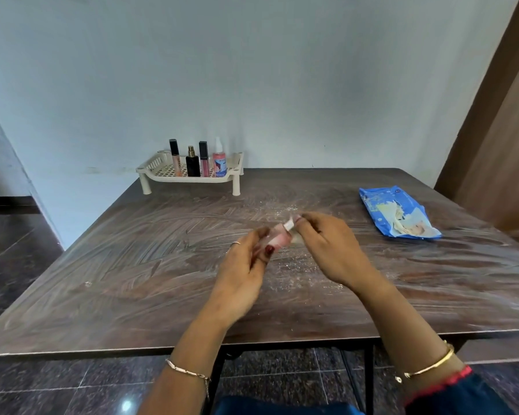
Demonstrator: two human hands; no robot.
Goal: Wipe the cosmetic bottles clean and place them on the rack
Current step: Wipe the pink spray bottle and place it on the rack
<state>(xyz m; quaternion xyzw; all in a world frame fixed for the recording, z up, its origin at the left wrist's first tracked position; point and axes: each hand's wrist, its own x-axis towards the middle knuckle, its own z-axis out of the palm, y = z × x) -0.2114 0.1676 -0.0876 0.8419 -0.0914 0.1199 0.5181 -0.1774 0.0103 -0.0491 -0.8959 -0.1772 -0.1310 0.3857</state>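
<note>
A small pink bottle (277,238) with a pale cap is held tilted above the middle of the table. My left hand (244,265) grips its body. My right hand (327,247) pinches its cap end, with something whitish and blurred under the fingers that may be a wipe. A cream rack (162,172) stands at the table's far edge against the wall. In it stand several items: a lip gloss tube (175,157), a black perfume bottle (192,163), a second gloss tube (203,158) and a pink spray bottle (219,161).
A blue pack of wet wipes (399,212) lies on the right of the dark wooden table (132,265), which shows whitish smears. A brown door (504,130) is at the right. A dark tiled floor (12,265) runs left and below.
</note>
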